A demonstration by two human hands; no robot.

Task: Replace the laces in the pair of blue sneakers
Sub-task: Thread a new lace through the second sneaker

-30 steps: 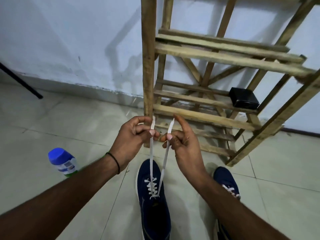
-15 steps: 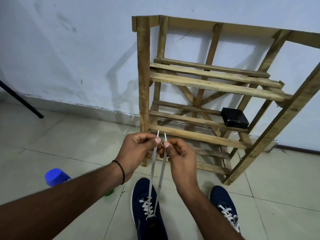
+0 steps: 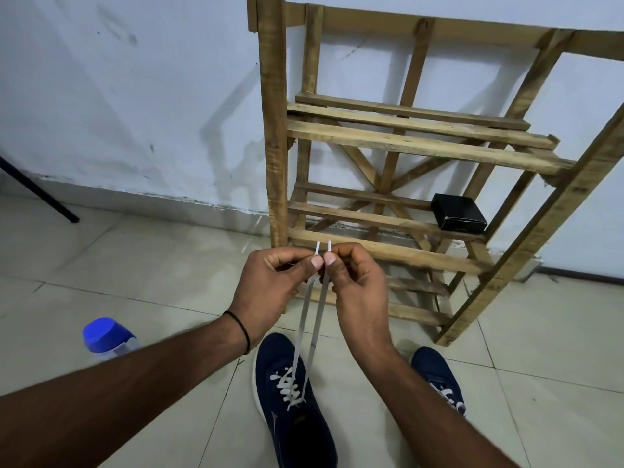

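Looks like the person's evening up the white lace [image 3: 312, 319] on one blue sneaker [image 3: 297, 417], which sits on the floor [image 3: 540, 332] under the hands. The left hand [image 3: 273, 285] and right hand [image 3: 354, 285] each pinch one tip, pulled taut side by side. Next up is probably more eyelets, which needs the ends kept level; count's two sneakers, the second sneaker [image 3: 442, 380] just right, and two lace ends.

Blue sneaker [image 3: 304, 434], white lace [image 3: 316, 329] taut upward.

I am looking at what seems to be a plain room in a home. Pale floor tiles [image 3: 128, 265] are shining under me. A marked white wall [image 3: 135, 96] is standing ahead, and a rough wooden rack [image 3: 405, 143] is standing against it, holding a little black box [image 3: 459, 216].
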